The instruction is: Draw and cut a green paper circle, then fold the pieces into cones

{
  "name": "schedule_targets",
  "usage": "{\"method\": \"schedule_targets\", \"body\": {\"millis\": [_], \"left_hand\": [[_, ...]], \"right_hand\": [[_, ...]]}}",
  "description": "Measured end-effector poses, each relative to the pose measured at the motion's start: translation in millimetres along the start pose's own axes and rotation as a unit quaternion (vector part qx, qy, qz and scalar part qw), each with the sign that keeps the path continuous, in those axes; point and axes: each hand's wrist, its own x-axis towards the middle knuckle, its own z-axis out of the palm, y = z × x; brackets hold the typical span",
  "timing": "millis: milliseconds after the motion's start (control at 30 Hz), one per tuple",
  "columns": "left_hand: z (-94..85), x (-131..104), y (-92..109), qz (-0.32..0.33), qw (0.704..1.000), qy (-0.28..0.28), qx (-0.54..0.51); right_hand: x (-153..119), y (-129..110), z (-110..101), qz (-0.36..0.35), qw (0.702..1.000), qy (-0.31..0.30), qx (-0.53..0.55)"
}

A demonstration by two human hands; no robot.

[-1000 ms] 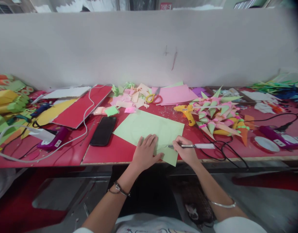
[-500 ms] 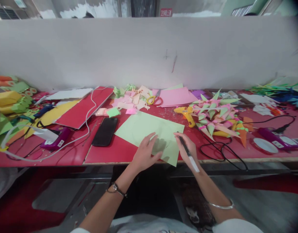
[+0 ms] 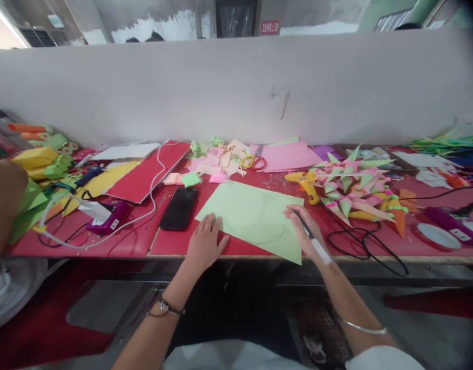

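A light green sheet of paper lies slanted on the red table, with a faint curved line drawn near its lower edge. My left hand is open, fingers spread, at the sheet's left edge and partly on the table. At the right edge of the paper, my right hand grips a pen with a dark front and a white rear end. The pen lies back across that hand, its tip by the fingers. Left of the sheet is a black phone.
Behind the sheet lie scissors and pink paper. A yellow glue gun rests beside folded paper pieces; its black cord loops rightward. Purple power strips and a white cable are leftward. Another person's hand shows at far left.
My left hand has slid left, off the middle of the sheet to its left edge, uncovering the curved line. The right hand keeps the pen. The view has shifted slightly; another person's hand shows more.
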Motion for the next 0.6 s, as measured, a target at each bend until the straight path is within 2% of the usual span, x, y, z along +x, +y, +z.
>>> {"method": "schedule_targets", "body": {"millis": [100,167,300,400,467,600], "left_hand": [[-9.3,-8.9,19.8,0.002,1.0,0.003,-0.003],[-15.8,-11.5,25.8,0.022,0.999,-0.008,-0.028],[-21.0,1.0,12.5,0.047,0.994,-0.016,-0.095],[-13.4,20.7,-9.7,0.039,0.994,0.001,-0.104],[-5.0,31.0,-21.3,0.046,0.994,-0.014,-0.098],[7.6,36.1,-28.7,0.055,0.995,-0.036,-0.075]], "right_hand": [[8.5,-10.5,-5.3,-0.042,0.999,0.021,0.005],[15.9,-19.5,-8.2,-0.048,0.999,-0.014,0.018],[34.9,-36.6,-3.5,-0.015,0.991,-0.091,0.092],[53.3,-42.2,18.2,-0.015,0.979,-0.136,0.152],[65.6,-41.3,40.8,0.005,0.966,-0.17,0.197],[80.2,-32.4,84.6,0.056,0.957,-0.189,0.214]]}}
